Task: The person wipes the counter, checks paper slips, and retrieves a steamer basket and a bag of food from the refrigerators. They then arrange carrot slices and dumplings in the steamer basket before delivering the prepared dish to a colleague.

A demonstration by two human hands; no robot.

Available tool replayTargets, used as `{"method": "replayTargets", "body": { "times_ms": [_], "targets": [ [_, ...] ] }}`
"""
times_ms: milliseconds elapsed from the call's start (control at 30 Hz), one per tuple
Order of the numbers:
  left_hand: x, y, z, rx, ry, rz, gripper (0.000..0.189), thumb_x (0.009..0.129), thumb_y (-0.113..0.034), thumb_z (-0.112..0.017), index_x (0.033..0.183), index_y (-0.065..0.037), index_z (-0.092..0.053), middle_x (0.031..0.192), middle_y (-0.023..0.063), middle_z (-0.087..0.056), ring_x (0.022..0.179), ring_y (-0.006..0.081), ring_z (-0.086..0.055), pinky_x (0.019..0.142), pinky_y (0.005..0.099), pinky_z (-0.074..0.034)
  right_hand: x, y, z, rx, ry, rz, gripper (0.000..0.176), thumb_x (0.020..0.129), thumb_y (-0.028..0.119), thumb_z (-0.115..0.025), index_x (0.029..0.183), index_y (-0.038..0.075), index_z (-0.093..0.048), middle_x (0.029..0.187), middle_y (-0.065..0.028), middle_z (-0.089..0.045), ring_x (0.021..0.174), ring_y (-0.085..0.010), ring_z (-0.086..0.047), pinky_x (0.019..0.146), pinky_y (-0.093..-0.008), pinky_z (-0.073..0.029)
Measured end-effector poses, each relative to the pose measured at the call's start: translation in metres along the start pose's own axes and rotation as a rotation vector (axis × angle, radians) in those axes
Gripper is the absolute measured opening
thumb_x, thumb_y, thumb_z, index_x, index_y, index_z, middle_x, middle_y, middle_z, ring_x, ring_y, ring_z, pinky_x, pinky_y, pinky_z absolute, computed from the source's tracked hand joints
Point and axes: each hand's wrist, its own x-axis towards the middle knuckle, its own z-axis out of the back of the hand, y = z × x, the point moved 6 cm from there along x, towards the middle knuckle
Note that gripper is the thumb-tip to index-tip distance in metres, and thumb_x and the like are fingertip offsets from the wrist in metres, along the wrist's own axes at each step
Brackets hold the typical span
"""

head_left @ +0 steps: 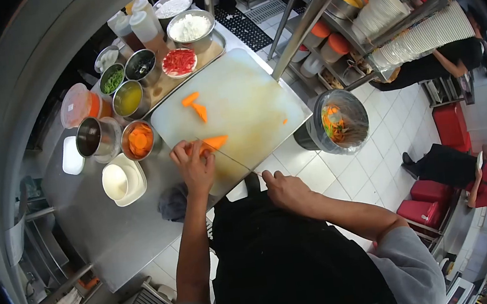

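My left hand (197, 170) is closed on a peeled carrot (215, 142) at the near left part of the white cutting board (253, 100). In my right hand (288, 190) is a knife (234, 161), its handle mostly hidden by the fingers. The thin blade runs edge-down across the board to the carrot beside my left fingertips. Two cut carrot pieces lie farther up: one piece (190, 99) above another piece (200, 114). Left of the board, carrot slices (141, 140) fill a metal bowl (129, 155).
Along the board's far left stand a metal pot (92, 138), white containers (117, 182), squeeze bottles (144, 27), a bowl of white powder (190, 28) and red strips (179, 62). A lined bin (341, 121) stands right of the board. Another person (459, 174) is at the right.
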Motion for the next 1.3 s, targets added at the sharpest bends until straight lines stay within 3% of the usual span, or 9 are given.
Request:
{"method": "replayTargets", "body": {
  "times_ms": [1100,1300],
  "targets": [
    [-0.011,0.010,-0.015,-0.014,-0.095,0.055,0.032,0.075,-0.010,-0.062,0.106,-0.008,-0.062,0.109,0.0171,-0.043,0.103,0.0353,-0.042,0.090,0.0500,-0.037,0.005,0.001,-0.001,-0.008,0.147,-0.105,0.021,0.093,0.011,-0.045,0.109,-0.003,-0.044,0.073,-0.0268,-0.065,0.066,-0.0446,-0.066,0.057,-0.0548,-0.053],
    [-0.013,0.015,-0.019,-0.038,-0.104,0.063,0.032,0.075,-0.010,-0.058,0.106,-0.005,-0.060,0.109,0.0180,-0.042,0.105,0.0352,-0.039,0.095,0.0502,-0.033,0.013,0.010,0.007,-0.024,0.177,-0.118,0.025,0.092,0.011,-0.046,0.113,-0.004,-0.044,0.073,-0.0260,-0.066,0.067,-0.0439,-0.067,0.058,-0.0534,-0.054]
  ]
}}
